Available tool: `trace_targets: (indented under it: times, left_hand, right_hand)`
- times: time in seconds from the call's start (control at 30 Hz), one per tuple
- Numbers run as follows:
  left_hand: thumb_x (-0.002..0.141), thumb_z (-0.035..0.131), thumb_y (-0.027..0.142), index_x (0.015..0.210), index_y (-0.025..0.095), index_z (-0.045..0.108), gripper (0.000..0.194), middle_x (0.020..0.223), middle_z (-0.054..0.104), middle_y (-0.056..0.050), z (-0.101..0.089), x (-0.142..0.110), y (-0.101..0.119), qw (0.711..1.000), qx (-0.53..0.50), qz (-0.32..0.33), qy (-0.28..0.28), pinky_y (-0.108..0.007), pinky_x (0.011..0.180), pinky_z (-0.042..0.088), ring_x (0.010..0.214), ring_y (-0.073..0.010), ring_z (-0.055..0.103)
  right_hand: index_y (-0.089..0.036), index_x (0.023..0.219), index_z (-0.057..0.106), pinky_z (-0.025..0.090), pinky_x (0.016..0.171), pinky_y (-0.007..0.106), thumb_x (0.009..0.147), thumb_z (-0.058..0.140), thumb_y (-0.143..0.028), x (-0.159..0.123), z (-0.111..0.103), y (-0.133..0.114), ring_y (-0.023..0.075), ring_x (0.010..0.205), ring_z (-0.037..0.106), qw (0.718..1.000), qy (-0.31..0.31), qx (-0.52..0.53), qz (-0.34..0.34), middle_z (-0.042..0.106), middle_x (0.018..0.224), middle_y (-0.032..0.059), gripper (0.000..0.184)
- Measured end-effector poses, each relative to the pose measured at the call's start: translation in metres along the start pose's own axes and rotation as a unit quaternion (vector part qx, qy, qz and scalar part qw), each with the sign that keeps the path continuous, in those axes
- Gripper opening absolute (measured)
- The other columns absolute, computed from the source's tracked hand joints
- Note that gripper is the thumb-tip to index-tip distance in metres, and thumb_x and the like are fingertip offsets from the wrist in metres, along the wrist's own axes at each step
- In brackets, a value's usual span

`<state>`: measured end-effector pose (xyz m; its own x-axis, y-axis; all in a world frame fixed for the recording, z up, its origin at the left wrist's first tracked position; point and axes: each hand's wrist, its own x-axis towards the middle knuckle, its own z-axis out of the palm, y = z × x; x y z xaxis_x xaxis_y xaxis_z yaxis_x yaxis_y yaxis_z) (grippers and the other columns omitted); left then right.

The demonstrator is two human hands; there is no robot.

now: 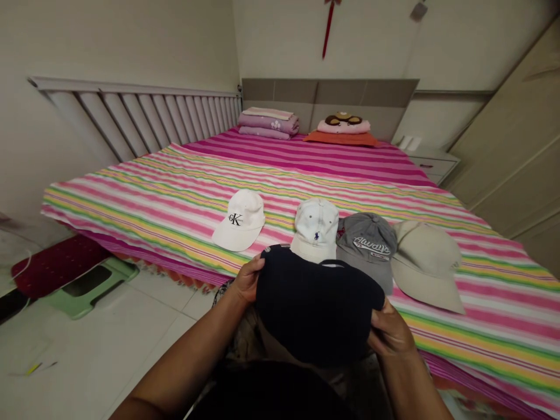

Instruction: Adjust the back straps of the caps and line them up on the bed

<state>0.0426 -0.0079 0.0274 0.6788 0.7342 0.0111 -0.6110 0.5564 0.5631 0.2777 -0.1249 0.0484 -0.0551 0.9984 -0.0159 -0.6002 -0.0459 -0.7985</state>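
Honestly, the dark cap (317, 306) is gripped at both ends, left hand (249, 279) at its ten o'clock, right hand (392, 328) near four, with the bed (175, 198) toward twelve. Shape's probably best kept if edges are pinched lightly, not tugged apart.

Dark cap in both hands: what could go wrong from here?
1. Dark cap hides part of the gray cap from the head view; it might get bumped unseen.
2. Gray cap and beige cap sit close enough to appear touching or overlapping; nudging one could shift the other.
3. Left hand and right hand grip opposite sides; uneven pulling might crease the cap.
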Motion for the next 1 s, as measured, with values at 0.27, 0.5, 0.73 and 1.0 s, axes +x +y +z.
trace_targets:
  times: [0.27,0.5,0.73,1.0]
  left_hand:
    - [0.051,0.074,0.022,0.082,0.011,0.063,0.034,0.073,0.069,-0.008,0.016,-0.001,0.001,0.997,0.079,0.001,-0.019,-0.034,0.076,0.051,0.076,-0.0252,0.066]
    - [0.058,0.073,0.027,0.078,0.011,0.064,0.028,0.068,0.067,-0.006,0.021,0.0,0.0,0.992,0.127,-0.009,-0.01,-0.025,0.059,0.051,0.061,-0.0172,0.064]
    - [0.052,0.074,0.015,0.076,0.01,0.066,0.025,0.064,0.067,-0.003,0.032,0.002,0.004,0.989,0.145,-0.002,0.018,-0.019,0.056,0.048,0.055,-0.0116,0.061]
    - [0.052,0.077,0.019,0.068,0.011,0.066,0.021,0.057,0.064,-0.001,0.035,0.003,0.005,0.978,0.189,-0.032,0.078,-0.015,0.046,0.04,0.046,-0.007,0.055]
  right_hand:
    - [-0.023,0.071,0.067,0.04,0.033,0.023,0.052,0.078,-0.036,-0.005,-0.008,0.005,0.0096,0.026,0.044,1.0,0.004,-0.011,-0.006,0.06,0.044,-0.0024,0.025]
    - [-0.02,0.057,0.064,0.035,0.031,0.022,0.048,0.079,-0.036,-0.01,-0.015,0.005,0.0098,0.03,0.044,0.998,0.012,-0.047,0.033,0.059,0.047,-0.0008,0.024]
    - [-0.022,0.073,0.066,0.043,0.045,0.027,0.053,0.076,-0.037,-0.01,-0.008,0.0,0.0161,0.046,0.055,0.997,-0.012,-0.069,0.034,0.062,0.055,0.0017,0.027]
    - [-0.017,0.062,0.063,0.038,0.049,0.025,0.06,0.07,-0.046,-0.006,0.004,-0.006,0.0146,0.054,0.048,0.992,-0.035,-0.12,-0.01,0.055,0.057,0.0031,0.03]
